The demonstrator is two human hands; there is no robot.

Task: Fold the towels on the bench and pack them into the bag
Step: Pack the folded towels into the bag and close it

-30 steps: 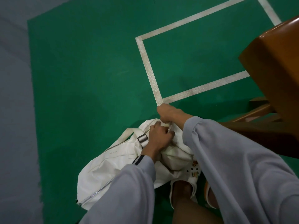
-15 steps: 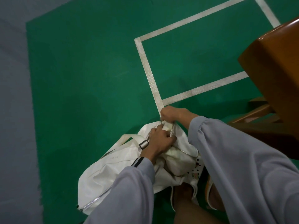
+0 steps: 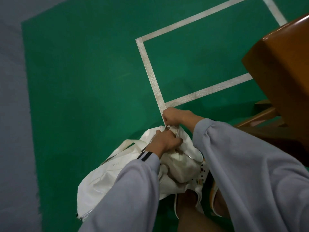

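A white fabric bag lies on the green floor by my feet, its mouth partly open with pale cloth bulging inside. My left hand grips the bag's top edge beside the zip. My right hand is curled at the far end of the opening, pinching the metal zip pull. A strap loop hangs off the bag's left side. The zip teeth show along the open edge.
A brown wooden bench fills the upper right, its lower rail just beyond my right sleeve. White court lines cross the green floor; grey flooring lies at the left. My bare knee and white clogs sit under the bag.
Both hands have shifted slightly up and right along the bag's opening, and the bag's top has been pulled up with them.
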